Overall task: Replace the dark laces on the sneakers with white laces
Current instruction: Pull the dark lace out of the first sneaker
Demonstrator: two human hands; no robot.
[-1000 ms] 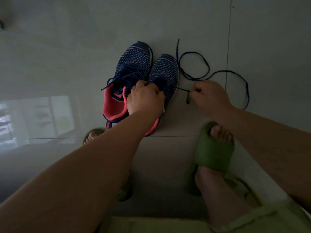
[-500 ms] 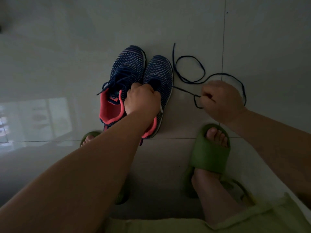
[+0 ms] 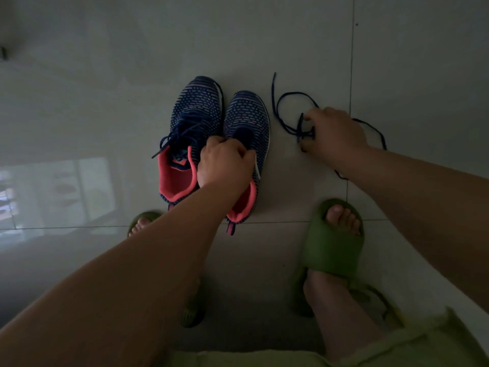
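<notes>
Two navy knit sneakers with coral linings stand side by side on the tiled floor. The left sneaker keeps its dark lace. The right sneaker has bare eyelets. My left hand grips the tongue area of the right sneaker. A loose dark lace lies in loops on the floor to the right of the shoes. My right hand holds a bunched part of that lace just above the floor. No white lace is in view.
My feet in green slides sit close below the shoes, the right slide and the left slide partly under my forearm. A bright window reflection lies on the glossy tiles at the left.
The dark lace has come fully free of the right sneaker. My right hand moved right and away with it, bunching it over the floor loops. My left hand stayed on the shoe.
</notes>
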